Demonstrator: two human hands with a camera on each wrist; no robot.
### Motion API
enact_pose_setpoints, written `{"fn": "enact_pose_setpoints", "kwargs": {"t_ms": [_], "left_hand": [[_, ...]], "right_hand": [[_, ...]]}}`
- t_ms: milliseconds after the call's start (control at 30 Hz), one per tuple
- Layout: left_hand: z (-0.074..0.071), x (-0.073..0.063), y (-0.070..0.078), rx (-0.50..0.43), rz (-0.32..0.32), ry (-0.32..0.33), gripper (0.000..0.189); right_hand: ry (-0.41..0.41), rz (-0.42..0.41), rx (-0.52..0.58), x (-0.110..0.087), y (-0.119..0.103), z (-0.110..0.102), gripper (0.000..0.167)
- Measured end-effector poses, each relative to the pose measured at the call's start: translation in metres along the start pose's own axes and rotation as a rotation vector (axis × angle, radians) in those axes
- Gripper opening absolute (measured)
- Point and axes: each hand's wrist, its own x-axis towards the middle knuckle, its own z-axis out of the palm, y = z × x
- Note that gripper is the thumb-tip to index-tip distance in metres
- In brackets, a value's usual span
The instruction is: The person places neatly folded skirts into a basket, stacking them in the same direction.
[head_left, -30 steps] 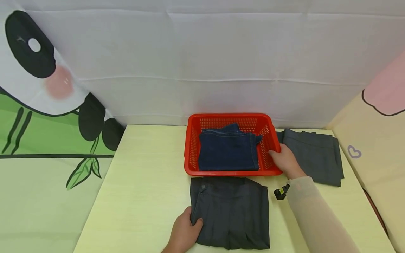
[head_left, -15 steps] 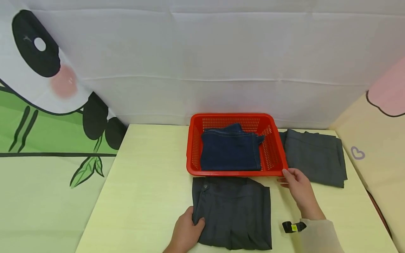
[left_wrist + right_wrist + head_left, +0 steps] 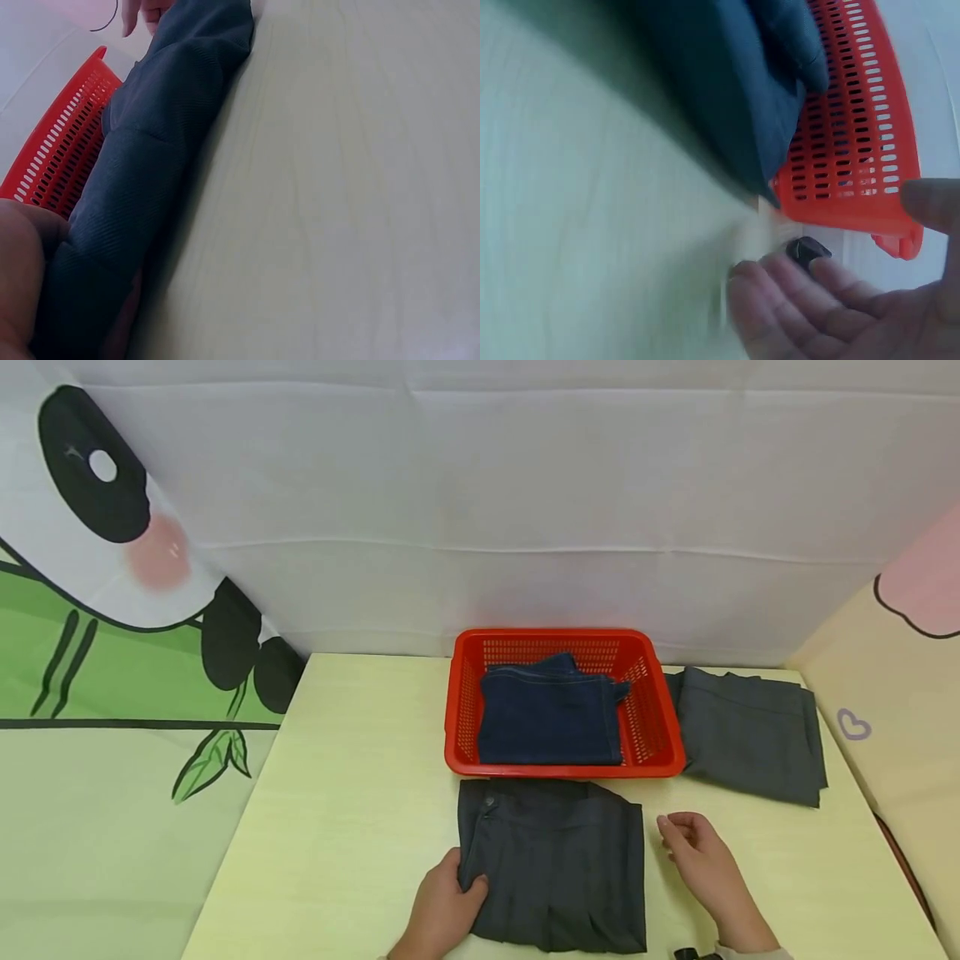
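Folded dark grey pants point(image 3: 555, 868) with a button near the top left corner lie in front of the red basket point(image 3: 675, 752). My left hand point(image 3: 442, 902) grips their left edge, thumb on top; in the left wrist view the fingers reach underneath the fold point(image 3: 135, 180). To the right of the pants is my right hand point(image 3: 705, 864), holding nothing, its fingers loosely bent and apart from the cloth. In the right wrist view the fingers point(image 3: 810, 300) of that hand show below the basket's corner. Folded dark blue jeans point(image 3: 551, 722) lie inside the basket.
Another folded dark grey garment point(image 3: 750, 735) lies right of the basket, near the table's right side. The pale yellow table point(image 3: 360, 760) meets a white cloth backdrop point(image 3: 555, 527) behind the basket. A printed cloth point(image 3: 172, 677) hangs at the left.
My right hand has let go of the basket's right rim and drawn back toward me, beside the grey pants. My left hand keeps its grip; the view has shifted slightly.
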Motion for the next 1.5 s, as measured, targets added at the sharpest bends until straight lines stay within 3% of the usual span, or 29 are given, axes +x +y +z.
{"fn": "enact_pose_setpoints", "kwargs": {"t_ms": [167,367,667,867,1067,1167,1333,1500], "left_hand": [[-0.001,0.002,-0.002,-0.001,-0.005,-0.011,0.042],[0.0,0.002,-0.001,-0.003,0.0,-0.018,0.042],[0.0,0.002,-0.001,-0.005,0.0,-0.022,0.04],[0.0,0.003,-0.001,-0.003,-0.017,-0.034,0.04],[-0.001,0.003,0.0,-0.005,-0.021,-0.049,0.037],[-0.001,0.003,0.0,-0.003,-0.024,-0.057,0.036],[-0.005,0.003,0.007,0.0,-0.019,-0.073,0.036],[-0.014,0.004,0.016,-0.042,-0.029,-0.143,0.037]], "right_hand": [[-0.066,0.016,-0.105,-0.001,-0.003,0.001,0.066],[-0.139,0.052,0.035,-0.005,-0.004,0.018,0.06],[-0.231,0.079,0.204,-0.013,-0.016,0.046,0.066],[-0.425,0.078,0.358,-0.013,-0.015,0.06,0.077],[-0.612,0.06,0.53,-0.013,-0.011,0.073,0.074],[-0.621,0.051,0.58,-0.013,-0.008,0.078,0.07],[-0.575,0.048,0.573,-0.014,-0.005,0.081,0.071],[-0.587,0.045,0.598,-0.014,-0.004,0.084,0.073]]}}
